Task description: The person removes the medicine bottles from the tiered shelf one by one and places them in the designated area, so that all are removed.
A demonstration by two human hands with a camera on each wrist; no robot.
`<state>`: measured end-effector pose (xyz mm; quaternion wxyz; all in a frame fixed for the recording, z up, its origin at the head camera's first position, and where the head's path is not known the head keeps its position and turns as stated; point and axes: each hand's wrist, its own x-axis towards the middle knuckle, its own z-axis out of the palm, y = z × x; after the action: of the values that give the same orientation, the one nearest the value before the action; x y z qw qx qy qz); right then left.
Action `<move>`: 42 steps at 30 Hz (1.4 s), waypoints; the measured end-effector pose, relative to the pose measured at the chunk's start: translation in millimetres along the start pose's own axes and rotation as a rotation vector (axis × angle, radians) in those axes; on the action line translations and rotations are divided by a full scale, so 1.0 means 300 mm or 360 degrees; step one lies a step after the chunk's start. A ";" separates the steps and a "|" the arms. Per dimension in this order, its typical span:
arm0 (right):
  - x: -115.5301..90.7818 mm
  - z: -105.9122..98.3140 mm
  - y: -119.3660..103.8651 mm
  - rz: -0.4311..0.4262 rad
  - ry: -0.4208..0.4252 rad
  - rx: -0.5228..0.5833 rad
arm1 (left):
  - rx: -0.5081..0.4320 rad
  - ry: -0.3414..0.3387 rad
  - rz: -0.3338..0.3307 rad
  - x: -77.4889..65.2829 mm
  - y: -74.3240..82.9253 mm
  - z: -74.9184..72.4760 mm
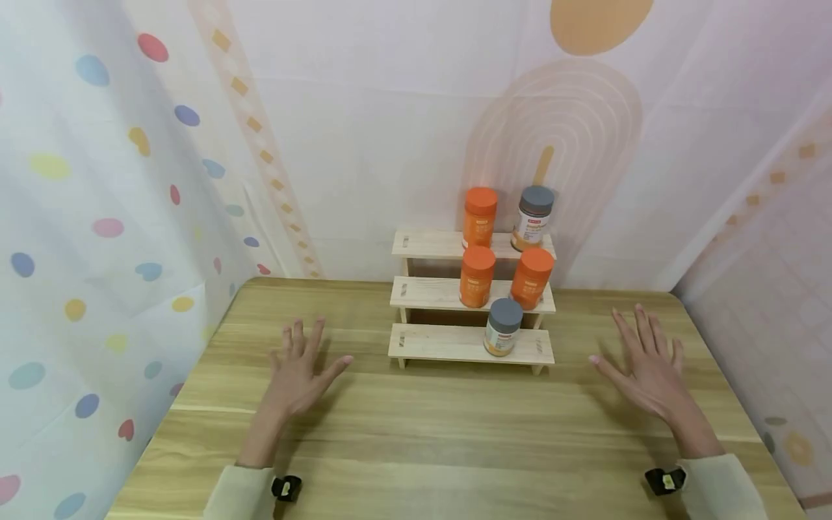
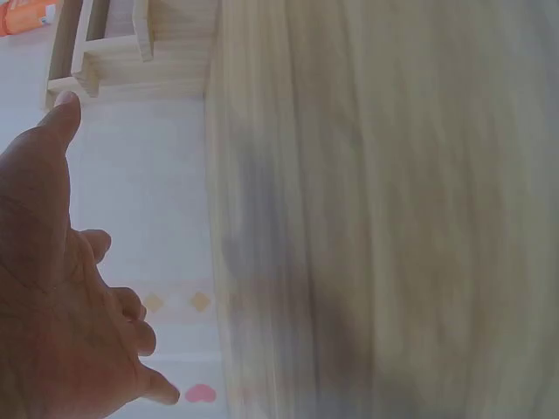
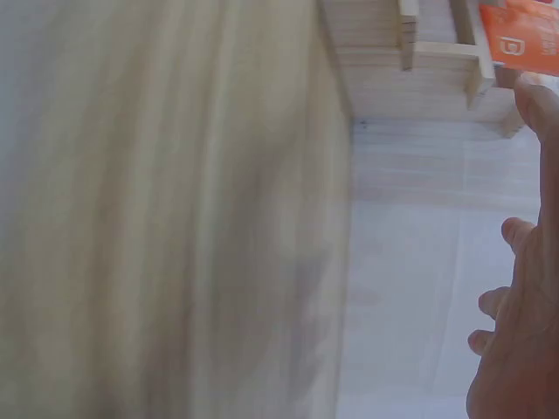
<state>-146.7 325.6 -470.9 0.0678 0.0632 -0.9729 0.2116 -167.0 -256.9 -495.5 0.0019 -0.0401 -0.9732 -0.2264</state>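
Note:
Both hands are spread above the wooden table, holding nothing. My left hand [image 1: 295,379] is left of a three-tier wooden stand [image 1: 442,343], and my right hand [image 1: 650,375] is to its right. On the top tier stand an orange jar [image 1: 479,219] and a grey-lidded jar [image 1: 533,219]. The middle tier bears two orange jars, one left [image 1: 477,277] and one right [image 1: 531,279]. A second grey-lidded jar [image 1: 503,328] stands on the bottom tier. In the left wrist view the thumb of my left hand [image 2: 61,279] points toward the stand [image 2: 148,78].
The wooden table [image 1: 416,440] stretches in front of the stand to the lower edge of view. A patterned curtain [image 1: 364,159] hangs behind it and along both sides. Black bands with small devices [image 1: 286,488] sit at both wrists.

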 end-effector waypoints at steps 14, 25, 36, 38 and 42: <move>0.083 -0.021 -0.073 -0.0104 0.0097 0.0255 | -0.0375 -0.0024 0.0073 0.029 0.070 0.053; 0.148 -0.048 -0.107 -0.0162 0.0110 0.0427 | -0.0683 -0.0018 0.0190 0.053 0.157 0.109; 0.207 -0.079 -0.159 -0.0205 0.0105 0.0550 | -0.1238 -0.0015 0.0183 0.100 0.229 0.175; 0.217 -0.086 -0.167 -0.0200 0.0102 0.0564 | -0.1286 -0.0004 0.0137 0.111 0.239 0.191; 0.231 -0.096 -0.183 -0.0199 0.0098 0.0597 | -0.1352 0.0002 0.0029 0.128 0.254 0.218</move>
<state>-203.6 281.8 -411.7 0.0975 0.1286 -0.9081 0.3865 -198.4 -156.8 -519.8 -0.0122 -0.0458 -0.7930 -0.6074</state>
